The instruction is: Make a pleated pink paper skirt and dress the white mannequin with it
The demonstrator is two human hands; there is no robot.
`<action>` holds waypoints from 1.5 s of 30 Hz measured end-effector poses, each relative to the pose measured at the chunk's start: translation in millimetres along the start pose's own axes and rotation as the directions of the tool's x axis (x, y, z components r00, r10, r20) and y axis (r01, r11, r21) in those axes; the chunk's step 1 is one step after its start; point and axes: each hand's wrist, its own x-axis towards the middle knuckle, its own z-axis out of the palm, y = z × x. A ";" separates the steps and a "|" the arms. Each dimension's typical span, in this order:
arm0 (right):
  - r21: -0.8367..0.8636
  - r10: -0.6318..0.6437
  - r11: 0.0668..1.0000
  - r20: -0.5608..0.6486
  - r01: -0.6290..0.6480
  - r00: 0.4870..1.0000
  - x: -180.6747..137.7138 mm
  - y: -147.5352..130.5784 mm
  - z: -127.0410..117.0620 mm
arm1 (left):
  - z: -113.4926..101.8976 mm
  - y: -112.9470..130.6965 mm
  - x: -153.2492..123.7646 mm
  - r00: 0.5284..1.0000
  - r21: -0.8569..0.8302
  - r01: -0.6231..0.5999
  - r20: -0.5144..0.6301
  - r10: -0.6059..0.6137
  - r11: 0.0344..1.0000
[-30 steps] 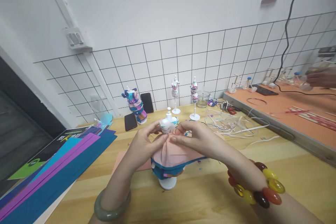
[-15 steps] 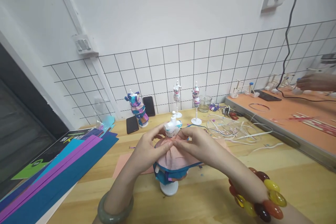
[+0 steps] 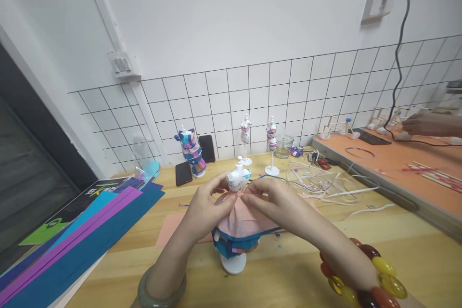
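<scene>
A small white dress form (image 3: 238, 180) with blue and pink marks stands upright on a round white base (image 3: 234, 264) in front of me. Around its waist lies a pink paper skirt (image 3: 240, 221) with a blue edge, over layers of blue, purple and brown paper. My left hand (image 3: 212, 202) pinches the skirt's gathered top at the waist from the left. From the right, my right hand (image 3: 269, 197) pinches the same gathers, thumb and index finger close to the left thumb. The fingers behind the form are partly hidden.
Coloured paper sheets (image 3: 108, 226) lie at the left. Behind stand a paper-dressed form (image 3: 191, 151), two phones (image 3: 184, 173), two more dress forms (image 3: 272, 142) and a glass cup (image 3: 284, 146). Clear strips (image 3: 314, 178) tangle at the right. Another person's hand (image 3: 422, 124) is above an orange board (image 3: 386, 159).
The view has shifted slightly, so the scene sits a little lower and further right. Both hands keep their pinch at the skirt's waist, with only slight finger movement.
</scene>
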 end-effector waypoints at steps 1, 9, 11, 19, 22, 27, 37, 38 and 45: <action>0.017 -0.005 1.000 0.011 0.005 1.000 -0.8 -0.8 -1.3 | -0.1 0.6 0.1 1.000 -0.004 0.001 0.005 -0.001 1.000; 0.173 -0.072 0.983 0.076 0.058 0.995 -2.3 -7.2 -5.1 | 0.3 2.8 -0.5 1.000 -0.009 0.007 -0.002 -0.007 1.000; 0.163 -0.042 0.986 0.059 0.032 0.997 -1.7 -7.3 -3.7 | 0.6 3.1 -0.7 1.000 0.006 0.005 -0.008 -0.005 1.000; 0.073 0.042 0.996 -0.011 -0.041 0.999 0.3 -5.5 1.8 | 1.4 5.0 -0.9 1.000 0.023 0.005 -0.003 -0.005 1.000; 0.082 0.036 0.996 -0.015 -0.035 0.999 1.0 -4.8 2.1 | 0.8 6.0 -1.1 1.000 0.027 -0.003 0.004 0.003 1.000; 0.058 0.022 0.998 -0.038 -0.020 0.999 1.9 -3.5 3.0 | -1.0 7.3 -1.3 1.000 0.037 0.002 0.010 -0.002 0.999; 0.013 0.029 1.000 -0.089 -0.028 0.996 1.1 -6.0 5.4 | -3.3 6.7 -1.3 1.000 0.029 -0.004 0.018 0.004 1.000; 0.011 0.029 1.000 -0.089 -0.028 0.996 1.1 -6.1 5.6 | -3.2 6.5 -1.3 1.000 0.029 0.003 0.021 -0.004 1.000; -0.029 0.028 0.999 -0.083 -0.031 0.996 1.2 -7.5 6.0 | 0.9 5.1 -1.1 0.997 -0.023 0.063 -0.053 -0.064 0.998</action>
